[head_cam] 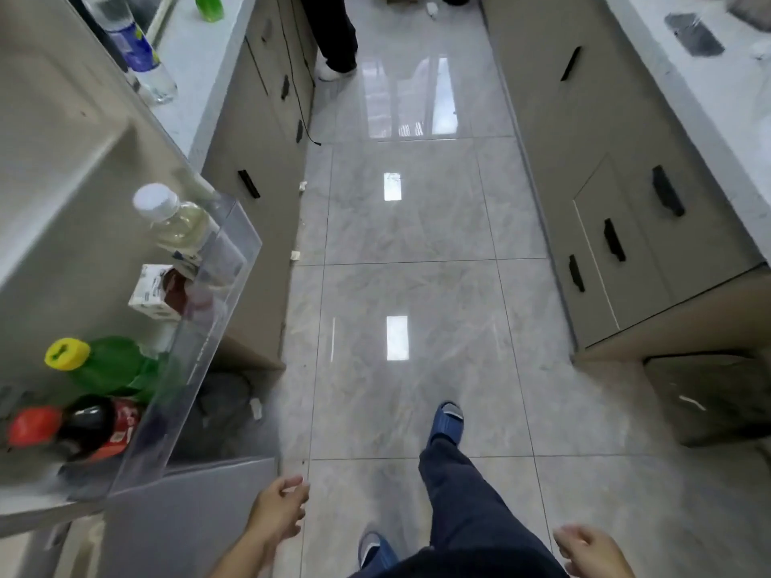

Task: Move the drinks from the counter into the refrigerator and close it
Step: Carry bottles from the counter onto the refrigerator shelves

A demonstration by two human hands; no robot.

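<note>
Left hand extended forward at low height, fingers loosely spread, holding nothing. Right hand at lower frame edge, fingers relaxed, likewise holding nothing

Kitchen, galley layout. Beige cabinets with black handles line both sides, pale stone counters on top. Glossy grey tile floor. Open fridge door at left, shelf stocked with bottles.
</note>
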